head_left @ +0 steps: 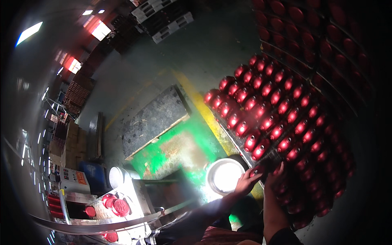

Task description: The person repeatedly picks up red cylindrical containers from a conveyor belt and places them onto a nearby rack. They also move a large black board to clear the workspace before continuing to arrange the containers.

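Note:
Many red metal cylinders (267, 122) with rounded shoulders and small neck openings stand in tight rows to my right. At the near left corner of these rows, my left hand (246, 182) has its fingers bent around the top of a red cylinder (255, 172). Close beside it, my right hand (276, 176) reaches in among the cylinders with its fingers bent. Shadow hides what the right fingers grip. A brightly lit round metal drum (225, 176) stands just left of my left hand.
A dark flat board (155, 118) lies on the floor ahead. At lower left, a metal-railed workstation (134, 216) carries red round pieces (120, 207), near a white bucket (116, 177) and a control box (74, 180). More red cylinders (292, 30) are racked at far right. Pallets (173, 27) stand far back.

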Tool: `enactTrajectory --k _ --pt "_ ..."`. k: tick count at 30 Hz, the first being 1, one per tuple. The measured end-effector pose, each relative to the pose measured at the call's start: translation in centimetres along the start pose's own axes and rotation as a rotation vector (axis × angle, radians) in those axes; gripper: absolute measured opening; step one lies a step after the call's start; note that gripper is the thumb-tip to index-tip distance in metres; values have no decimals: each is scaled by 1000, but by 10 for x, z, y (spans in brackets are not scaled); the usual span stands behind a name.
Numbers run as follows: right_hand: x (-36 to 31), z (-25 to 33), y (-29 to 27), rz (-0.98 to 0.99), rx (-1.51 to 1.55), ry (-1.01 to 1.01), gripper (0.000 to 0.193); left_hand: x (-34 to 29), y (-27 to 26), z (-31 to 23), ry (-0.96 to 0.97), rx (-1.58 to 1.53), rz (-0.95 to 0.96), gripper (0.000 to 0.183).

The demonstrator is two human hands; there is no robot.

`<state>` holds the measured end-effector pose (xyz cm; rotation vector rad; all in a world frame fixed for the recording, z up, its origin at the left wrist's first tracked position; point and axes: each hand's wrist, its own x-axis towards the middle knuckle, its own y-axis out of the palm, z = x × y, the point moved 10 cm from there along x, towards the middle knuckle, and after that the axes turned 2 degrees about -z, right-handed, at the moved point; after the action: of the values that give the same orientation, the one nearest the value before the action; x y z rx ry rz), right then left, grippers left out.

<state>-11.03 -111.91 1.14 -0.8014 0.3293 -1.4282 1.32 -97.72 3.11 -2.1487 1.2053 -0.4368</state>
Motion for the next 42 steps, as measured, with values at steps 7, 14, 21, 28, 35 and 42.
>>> enactTrajectory --k 7,14,21,28,35,42 --pt "6 50 -51 176 311 66 88 -121 -171 5 -163 -489 37 68" --pt "-48 91 -106 551 1127 592 91 -187 -284 -14 -543 -1408 -122 67" --pt "-96 241 -75 1020 1366 296 51 -189 -265 46 -550 -1693 -162 60" --pt "-169 294 -4 1210 1845 1081 50 -204 -212 65 -682 -2488 75 61" --pt "-180 322 26 1148 2051 1398 40 -173 -221 50 -479 -2762 126 67" --pt "-171 328 23 1128 2110 1463 40 -148 -208 72 -396 -2746 155 64"
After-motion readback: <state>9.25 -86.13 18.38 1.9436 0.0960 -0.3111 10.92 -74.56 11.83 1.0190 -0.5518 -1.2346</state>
